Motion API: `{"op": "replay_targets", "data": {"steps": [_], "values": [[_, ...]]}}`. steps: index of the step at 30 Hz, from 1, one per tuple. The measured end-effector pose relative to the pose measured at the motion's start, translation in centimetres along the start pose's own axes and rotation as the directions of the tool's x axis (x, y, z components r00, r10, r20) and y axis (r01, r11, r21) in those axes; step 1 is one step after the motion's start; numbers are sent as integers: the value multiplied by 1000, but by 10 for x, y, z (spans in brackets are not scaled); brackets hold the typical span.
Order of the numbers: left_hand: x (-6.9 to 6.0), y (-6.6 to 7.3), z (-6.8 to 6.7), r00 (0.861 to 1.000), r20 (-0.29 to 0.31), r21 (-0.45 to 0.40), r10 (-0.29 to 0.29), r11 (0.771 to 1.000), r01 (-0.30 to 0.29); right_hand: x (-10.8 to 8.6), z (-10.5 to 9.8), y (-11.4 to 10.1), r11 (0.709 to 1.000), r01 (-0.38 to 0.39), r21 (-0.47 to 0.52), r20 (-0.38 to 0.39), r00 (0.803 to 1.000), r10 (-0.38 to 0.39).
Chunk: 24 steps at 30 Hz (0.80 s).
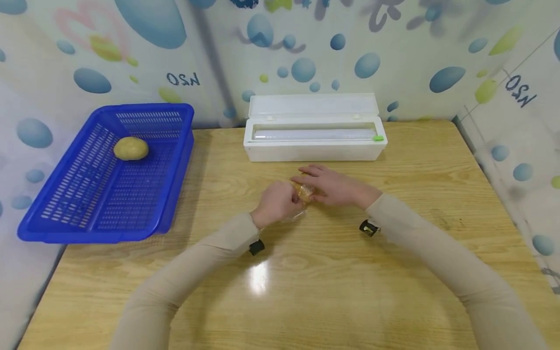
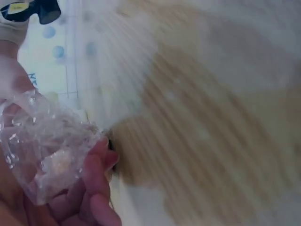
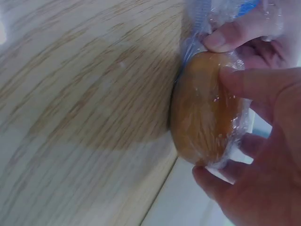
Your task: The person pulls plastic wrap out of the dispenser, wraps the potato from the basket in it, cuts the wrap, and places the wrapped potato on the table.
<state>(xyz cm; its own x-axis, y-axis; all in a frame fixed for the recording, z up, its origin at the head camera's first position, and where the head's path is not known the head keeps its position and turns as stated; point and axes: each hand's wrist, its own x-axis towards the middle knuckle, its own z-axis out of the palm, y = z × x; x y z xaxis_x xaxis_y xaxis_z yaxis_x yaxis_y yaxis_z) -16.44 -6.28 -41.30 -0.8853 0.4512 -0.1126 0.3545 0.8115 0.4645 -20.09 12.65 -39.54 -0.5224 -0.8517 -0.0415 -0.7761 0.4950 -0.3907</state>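
Note:
A potato wrapped in clear cling film [image 3: 207, 110] lies between both hands at the middle of the table, in front of the white box; the head view shows only part of it. My right hand [image 1: 334, 187] holds it, thumb on the near face and fingers around the far side, as the right wrist view shows. On the potato's left, my left hand [image 1: 275, 201] pinches gathered film at one end with curled fingers. Crumpled loose film [image 2: 49, 146] bunches over the left palm in the left wrist view.
Behind the hands stands a white cling film box [image 1: 315, 152], lid raised, with a roll inside and a green slider at its right end. At left, a blue plastic basket [image 1: 177, 187] holds an unwrapped potato [image 1: 131, 148]. Patterned walls border the wooden table [image 1: 315, 296].

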Motion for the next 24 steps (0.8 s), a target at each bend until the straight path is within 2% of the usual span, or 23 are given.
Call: {"op": "replay_targets", "data": {"steps": [2, 4, 7, 8, 10, 11, 12, 13, 14, 15, 17, 18, 19, 20, 21, 24], "values": [[-1, -4, 1, 998, 0, -43, 55, 998, -55, -1, 0, 1, 999, 8, 37, -4, 1000, -8], [-2, -11, -1, 988, 15, -104, 154, 983, -151, -2, 0, 3, 997, 14, 72, -5, 1000, -14], [-6, -23, -8, 954, 68, -207, 291, 940, -271, -2, -1, 4, 993, 13, 120, 6, 1000, -13], [-8, -27, -12, 944, 79, -220, 320, 929, -297, -2, -1, 5, 991, 5, 137, 11, 1000, -6], [-14, -31, -19, 924, 75, -130, 375, 922, -364, -1, -2, 5, 985, -13, 171, 17, 1000, 10], [-16, -32, -21, 906, 59, -35, 418, 908, -417, 0, -3, 6, 982, -23, 187, 20, 1000, 20], [-18, -32, -23, 878, 44, 107, 477, 871, -479, 0, -4, 6, 979, -39, 199, 27, 999, 35], [-20, -31, -24, 843, 42, 262, 536, 808, -527, 1, -5, 6, 976, -56, 211, 34, 998, 50], [-22, -29, -24, 804, 58, 421, 591, 716, -557, 1, -6, 6, 972, -75, 221, 43, 997, 67], [-24, -27, -23, 757, 86, 557, 648, 599, -576, 1, -7, 6, 971, -85, 225, 50, 996, 75], [-24, -21, -21, 661, 162, 712, 733, 377, -593, 2, -8, 6, 970, -88, 228, 56, 995, 77], [-24, -19, -19, 630, 212, 744, 747, 294, -600, 2, -8, 6, 970, -84, 229, 59, 996, 73], [-24, -16, -16, 609, 253, 754, 752, 242, -611, 2, -9, 6, 970, -74, 232, 59, 996, 62], [-23, -15, -13, 597, 283, 759, 751, 206, -618, 2, -9, 7, 969, -60, 238, 58, 997, 48], [-22, -14, -11, 587, 293, 761, 754, 188, -621, 2, -9, 8, 967, -44, 251, 57, 998, 31], [-20, -13, -2, 574, 299, 755, 762, 180, -631, 1, -10, 11, 951, -30, 308, 53, 998, 14]]}}
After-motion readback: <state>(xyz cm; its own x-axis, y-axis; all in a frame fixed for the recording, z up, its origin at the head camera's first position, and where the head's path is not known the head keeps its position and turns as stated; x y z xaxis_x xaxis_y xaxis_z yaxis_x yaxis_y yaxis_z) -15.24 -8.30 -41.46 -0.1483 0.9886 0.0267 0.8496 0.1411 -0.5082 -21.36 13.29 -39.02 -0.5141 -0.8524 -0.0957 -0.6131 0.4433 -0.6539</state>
